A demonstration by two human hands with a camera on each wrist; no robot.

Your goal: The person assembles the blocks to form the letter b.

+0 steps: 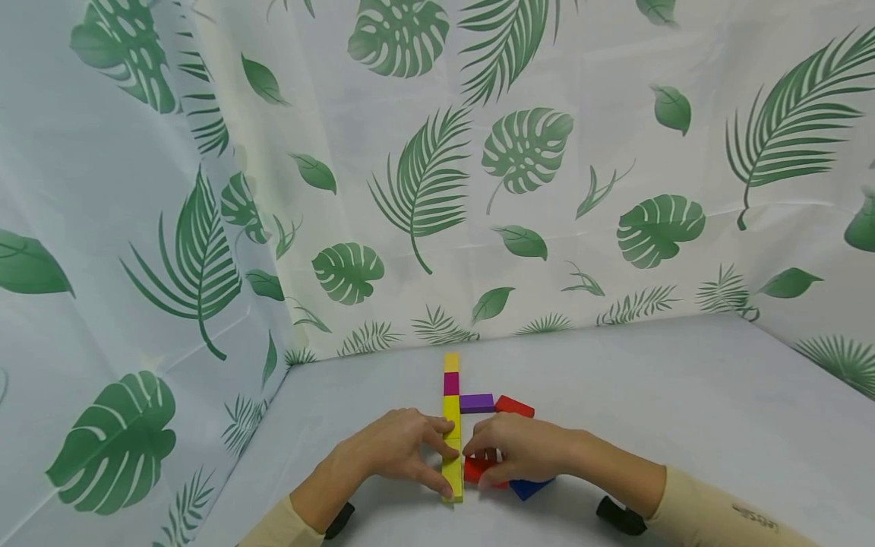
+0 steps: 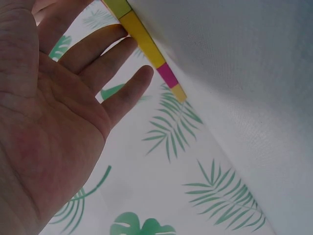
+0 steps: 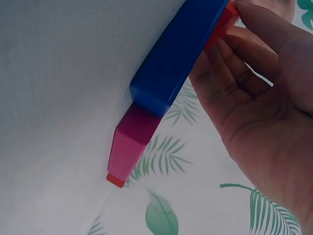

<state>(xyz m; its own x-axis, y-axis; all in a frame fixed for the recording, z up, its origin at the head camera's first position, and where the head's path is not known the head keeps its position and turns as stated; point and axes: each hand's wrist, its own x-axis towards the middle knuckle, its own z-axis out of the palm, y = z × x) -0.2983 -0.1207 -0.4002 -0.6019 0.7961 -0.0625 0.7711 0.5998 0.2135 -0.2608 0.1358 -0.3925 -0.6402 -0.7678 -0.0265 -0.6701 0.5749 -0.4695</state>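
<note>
A straight row of blocks runs away from me: two long yellow blocks point(image 1: 452, 486), a magenta block point(image 1: 451, 383) and a short yellow block point(image 1: 452, 362). My left hand point(image 1: 399, 441) rests against its left side, its fairly straight fingers and thumb touching the long yellow blocks. On the other side, my right hand point(image 1: 529, 448) pinches a red block point(image 1: 484, 472) between thumb and fingers, close beside the row. A blue block point(image 1: 532, 488) adjoins that red one, partly under the hand. Beyond the blue block, the right wrist view shows another magenta block point(image 3: 129, 142), hidden from above.
A purple block point(image 1: 476, 403) extends right from the row, with another red block point(image 1: 515, 406) angled at its end. Patterned leaf sheeting point(image 1: 424, 228) walls the pale table point(image 1: 615, 380) at back and sides. Small black objects point(image 1: 620, 516) show beside both forearms.
</note>
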